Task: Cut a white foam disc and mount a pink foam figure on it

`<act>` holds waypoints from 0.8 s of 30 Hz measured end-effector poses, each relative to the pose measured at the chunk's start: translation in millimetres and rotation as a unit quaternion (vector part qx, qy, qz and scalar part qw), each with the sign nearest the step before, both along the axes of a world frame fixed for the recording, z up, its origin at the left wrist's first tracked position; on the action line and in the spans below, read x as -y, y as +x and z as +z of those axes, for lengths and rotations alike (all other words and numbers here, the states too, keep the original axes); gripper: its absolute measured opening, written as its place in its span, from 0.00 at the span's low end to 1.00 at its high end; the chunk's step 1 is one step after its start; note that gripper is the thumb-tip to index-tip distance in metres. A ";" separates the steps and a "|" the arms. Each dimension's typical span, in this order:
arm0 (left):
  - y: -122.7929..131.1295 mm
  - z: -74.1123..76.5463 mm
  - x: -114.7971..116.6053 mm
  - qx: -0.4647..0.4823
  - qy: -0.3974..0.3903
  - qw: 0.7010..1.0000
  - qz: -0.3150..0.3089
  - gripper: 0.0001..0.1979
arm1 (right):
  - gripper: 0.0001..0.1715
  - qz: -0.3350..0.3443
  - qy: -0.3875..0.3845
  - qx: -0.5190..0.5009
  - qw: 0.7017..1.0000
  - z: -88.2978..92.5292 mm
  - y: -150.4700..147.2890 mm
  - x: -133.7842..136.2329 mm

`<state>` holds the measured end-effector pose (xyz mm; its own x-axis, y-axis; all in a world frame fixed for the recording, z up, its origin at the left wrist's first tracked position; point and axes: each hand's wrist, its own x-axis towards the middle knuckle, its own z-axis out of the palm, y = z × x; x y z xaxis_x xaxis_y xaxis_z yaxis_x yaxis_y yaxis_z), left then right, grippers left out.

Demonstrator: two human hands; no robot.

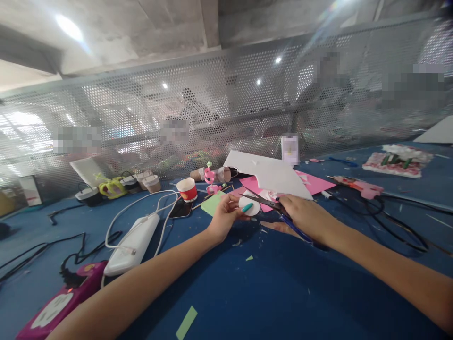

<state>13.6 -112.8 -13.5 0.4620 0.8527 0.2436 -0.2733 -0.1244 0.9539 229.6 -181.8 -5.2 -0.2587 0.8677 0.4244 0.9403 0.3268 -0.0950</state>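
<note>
Between the thumb and fingers of my left hand (226,215) is a small white disc (252,208), probably foam or paper. The thumb, with its long teal nail, presses on its face. My right hand (304,217) grips a pair of scissors (292,225) with blue handles; the dark blades are parted and lie across the disc's upper edge. Behind the hands lie a large white sheet (276,172) with a cut-out edge and pink sheets (320,183) partly beneath it. Green paper (212,204) sits just beyond my left hand.
On the left are a white power bank (136,243) with cable, a magenta power strip (67,297), a phone (181,208) and a red paper cup (187,190). A pink glue gun (361,187) and cords lie right. A perforated metal screen (226,104) stands behind the blue table (247,293).
</note>
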 end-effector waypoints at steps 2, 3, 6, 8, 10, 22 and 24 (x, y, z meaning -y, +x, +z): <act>0.1 0.4 0.7 -0.002 0.006 1.000 -0.004 0.20 | 0.31 -0.008 0.001 0.004 1.000 0.7 -0.9 0.7; 0.1 0.7 1.1 -0.003 0.010 1.000 -0.005 0.21 | 0.30 -0.013 -0.004 0.007 1.000 1.5 -1.7 1.4; -0.5 1.5 2.3 -0.006 0.018 1.000 -0.007 0.21 | 0.29 -0.023 -0.023 0.012 0.999 5.0 -4.5 4.0; -0.8 1.9 2.9 -0.004 0.022 1.000 -0.009 0.21 | 0.28 -0.023 -0.030 0.011 0.999 7.1 -5.4 5.5; -0.9 2.2 3.0 0.000 0.023 1.000 -0.011 0.21 | 0.27 -0.017 -0.025 0.008 0.999 8.3 -5.2 6.1; -0.4 0.8 0.9 -0.007 0.014 1.000 -0.004 0.21 | 0.22 -0.031 -0.030 -0.009 0.999 12.1 -2.7 4.3; -0.6 1.3 1.4 -0.006 0.012 1.000 -0.003 0.21 | 0.23 -0.033 -0.034 -0.001 0.999 13.7 -2.3 4.1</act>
<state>13.0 -114.2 -12.1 0.4707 0.8438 0.2578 -0.2620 -0.1453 0.9541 227.2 -185.9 8.5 -0.1988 0.9097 0.3646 0.9594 0.2565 -0.1169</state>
